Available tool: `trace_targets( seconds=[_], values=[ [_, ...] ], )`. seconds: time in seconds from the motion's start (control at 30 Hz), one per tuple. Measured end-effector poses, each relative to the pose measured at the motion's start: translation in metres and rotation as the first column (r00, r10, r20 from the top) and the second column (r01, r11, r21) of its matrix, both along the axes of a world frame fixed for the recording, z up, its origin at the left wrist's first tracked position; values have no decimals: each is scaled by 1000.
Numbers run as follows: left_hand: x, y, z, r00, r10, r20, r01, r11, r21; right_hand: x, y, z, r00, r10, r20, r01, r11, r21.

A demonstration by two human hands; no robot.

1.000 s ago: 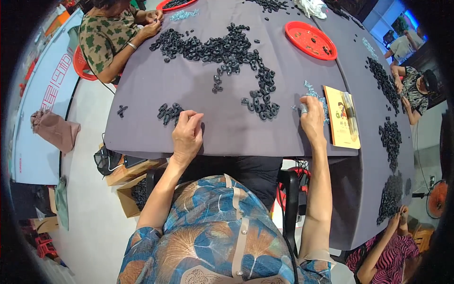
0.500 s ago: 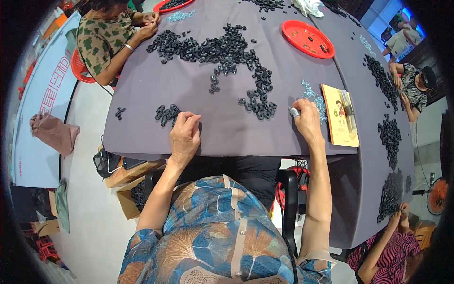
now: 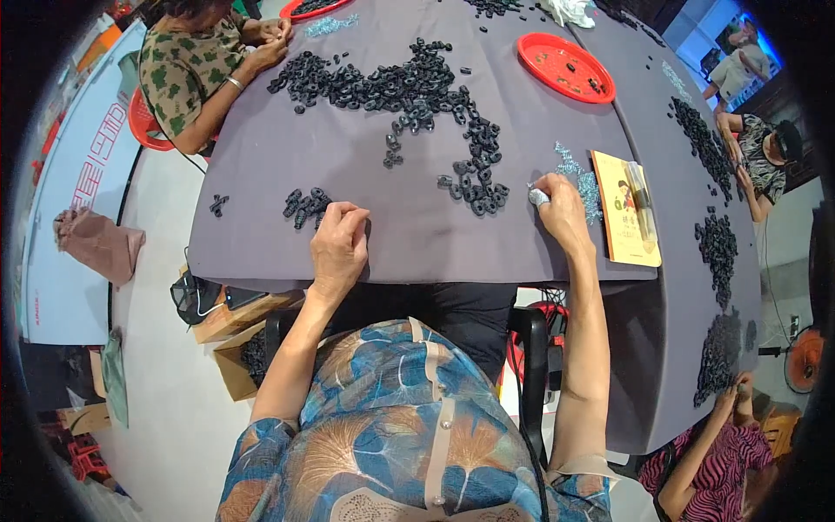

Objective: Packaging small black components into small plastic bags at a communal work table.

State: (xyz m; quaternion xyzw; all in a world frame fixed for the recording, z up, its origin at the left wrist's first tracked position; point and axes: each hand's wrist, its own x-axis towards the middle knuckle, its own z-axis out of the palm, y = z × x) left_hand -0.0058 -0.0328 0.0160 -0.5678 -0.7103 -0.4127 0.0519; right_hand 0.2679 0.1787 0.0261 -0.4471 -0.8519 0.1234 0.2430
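Note:
My left hand (image 3: 340,245) rests near the table's front edge, its fingers curled together. Whatever may be in that pinch is hidden. Just beyond it lies a small cluster of black plastic parts (image 3: 305,207), oval with holes. My right hand (image 3: 564,212) is closed beside a scatter of small silvery metal pieces (image 3: 589,197). A pale grey-white covering (image 3: 538,197) shows at its thumb side; whether it is a wrap or a held thing, I cannot tell. A curved trail of black parts (image 3: 484,165) lies between my hands, joined to a larger heap (image 3: 374,87).
A yellow booklet (image 3: 619,226) with a clear pen-like tube on it lies right of my right hand. Farther back sits a red tray (image 3: 544,72). One person (image 3: 187,78) works at the far left; others sit along the right side by more black heaps (image 3: 716,261).
Both hands stay almost in place, still closed. The whole view has shifted very slightly.

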Motion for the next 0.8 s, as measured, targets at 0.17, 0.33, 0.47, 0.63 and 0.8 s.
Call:
trace_targets(
  seconds=[0.17,0.33,0.47,0.63,0.8],
  values=[
    [3,0,3,1000,13,28,-14,1000,16,-1,2,-5,997,3,81,-9,998,67],
    [11,-4,11,993,-23,118,18,999,42,0,-14,-1,993,40,-111,-24,990,140],
    [40,21,17,883,-258,393,230,966,118,-6,-42,28,905,-28,-424,-116,943,-311],
    [91,71,21,448,-421,789,487,855,179,-9,-62,37,829,-126,-545,-253,785,-566],
    [117,88,17,215,-338,916,488,850,199,-10,-65,23,717,-172,-676,-426,659,-620]
  ],
)
